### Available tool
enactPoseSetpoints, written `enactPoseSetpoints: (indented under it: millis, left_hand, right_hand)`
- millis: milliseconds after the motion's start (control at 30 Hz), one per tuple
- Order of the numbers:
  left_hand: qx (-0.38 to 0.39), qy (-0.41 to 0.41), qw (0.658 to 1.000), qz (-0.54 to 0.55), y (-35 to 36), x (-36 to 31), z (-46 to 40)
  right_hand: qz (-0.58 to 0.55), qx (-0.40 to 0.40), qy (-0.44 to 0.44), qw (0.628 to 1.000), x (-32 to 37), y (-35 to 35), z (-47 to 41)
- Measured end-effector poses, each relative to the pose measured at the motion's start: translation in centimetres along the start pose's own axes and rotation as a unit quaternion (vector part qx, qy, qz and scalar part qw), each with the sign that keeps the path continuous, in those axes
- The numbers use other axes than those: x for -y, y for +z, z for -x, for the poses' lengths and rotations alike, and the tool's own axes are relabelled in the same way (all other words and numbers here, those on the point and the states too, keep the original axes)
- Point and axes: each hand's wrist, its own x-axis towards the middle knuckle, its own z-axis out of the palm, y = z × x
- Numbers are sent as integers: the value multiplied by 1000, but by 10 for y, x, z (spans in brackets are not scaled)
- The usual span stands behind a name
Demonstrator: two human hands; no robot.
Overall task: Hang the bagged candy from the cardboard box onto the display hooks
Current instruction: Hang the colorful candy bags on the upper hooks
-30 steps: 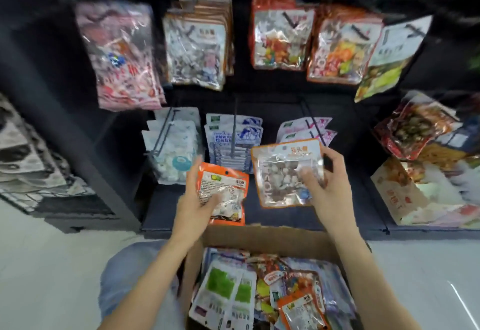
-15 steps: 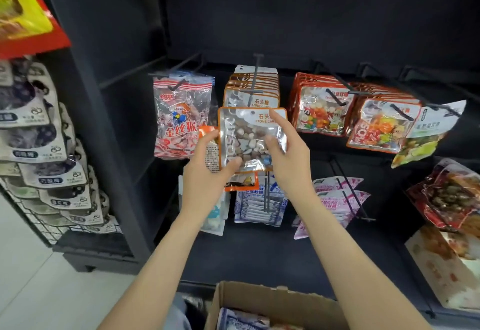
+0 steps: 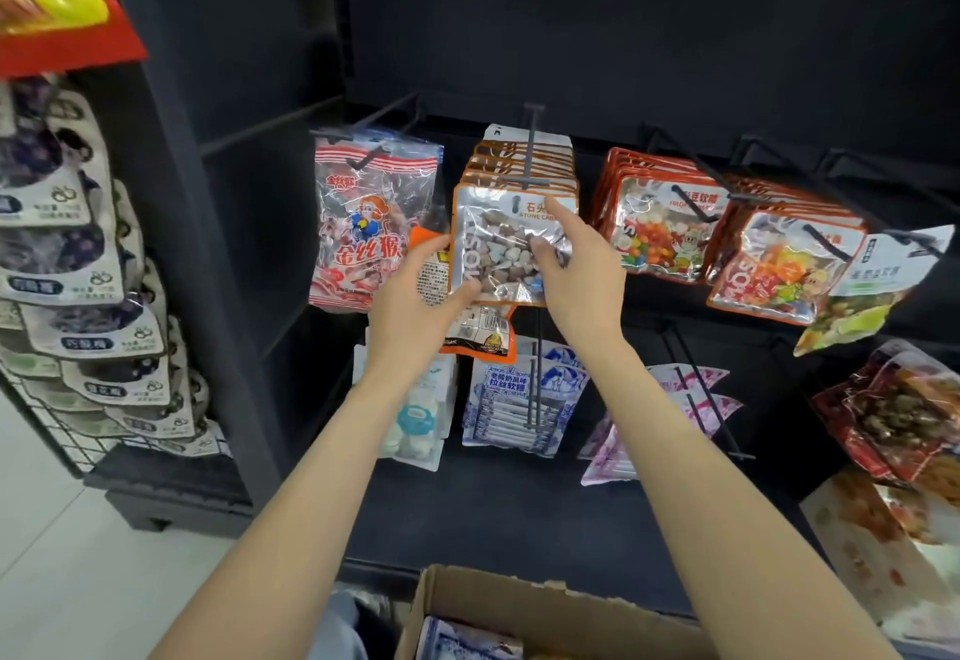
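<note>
My right hand pinches a clear stone-candy bag with an orange border and holds it up just below the tip of a black display hook. Several matching bags hang on that hook behind it. The bag's hang hole sits right under the hook's end. My left hand grips a second, orange-edged bag and its thumb touches the stone-candy bag's lower left corner. The cardboard box stands open at the bottom edge, with blue bags showing inside.
A red-and-white candy bag hangs to the left, orange jelly-bean bags to the right. Blue-and-white bags and pink bags hang on lower hooks. A wire rack of white packets stands at the far left.
Both hands rose from the box to the upper hook row, carrying the two bags. The stone-candy bag now sits right under the hook tip.
</note>
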Motion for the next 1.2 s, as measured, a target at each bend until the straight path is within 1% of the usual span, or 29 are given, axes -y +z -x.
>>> enactPoseSetpoints:
  millis: [67,167,267,333,367,433,500,533,567,600,633,667,700,733,800,833,867,900,967,1033,1067,1100,1133,1167,1200]
  left_hand:
    - [17,-12,1000,-15,-7,6,2]
    - [31,-40,998,-45,-23,21,15]
    - [26,-34,998,-54,-39,26,29]
    - [32,-8,999,-40,-44,19,36]
    - [33,6,999,-31,-46,14,38]
    - [22,31,999,-21,-44,6,41]
    - [-11,42,998,-36,-38,-4,44]
    - [-38,54,996,-55,-31,-9,47]
    - [-67,89,990,-85,-23,-14,52]
    - [-91,146,977,-123,-14,-18,58]
    - [-106,210,959,-155,-4,-21,65]
    - [-112,266,942,-171,7,-21,72]
    - [-98,306,930,-177,17,-19,79]
    - [-55,331,925,-177,26,-17,86]
    - [65,365,909,-192,36,-18,96]
    - [113,369,902,-195,38,-18,99]
    - [139,362,904,-182,39,-21,101]
    - [139,350,913,-157,39,-23,100]
    - [87,321,936,-112,39,-30,96]
    - [35,254,964,-72,38,-41,87]
    - [49,200,978,-30,38,-49,83]
    - [88,137,986,30,39,-57,77]
    - [138,73,983,99,41,-65,72]
    - [184,17,970,160,46,-71,66]
    - [210,-13,959,190,52,-74,61]
  right_hand:
    - [103,-18,-29,994,-5,1,-7]
    - [244,-36,-66,967,-10,0,-17]
    - [301,-89,-115,943,-15,6,-21]
    - [296,-112,-124,940,-17,8,-17]
    - [274,-114,-121,947,-16,8,-12]
    - [187,-96,-105,972,-11,2,2]
    - [42,-51,-43,997,-2,-11,24]
    - [-61,-19,3,998,8,-22,40]
    - [-163,19,44,985,18,-32,56]
    - [-243,58,72,966,28,-42,72]
    - [-290,91,82,949,36,-48,85]
    - [-314,108,79,940,41,-52,96]
    - [-328,100,77,936,41,-54,103]
    - [-340,69,89,934,38,-56,106]
    - [-377,-10,142,915,25,-65,103]
    - [-390,-30,172,904,19,-70,99]
    - [-390,-36,192,900,12,-76,96]
    - [-382,-33,200,902,5,-81,94]
    - [-364,-19,199,910,-8,-91,91]
    - [-360,-4,212,909,-16,-103,88]
    - [-367,7,222,904,-20,-109,87]
    - [-382,17,230,895,-25,-115,85]
    - [-394,24,237,888,-30,-121,83]
    - [-401,29,241,883,-34,-126,81]
    - [-404,25,247,880,-41,-129,78]
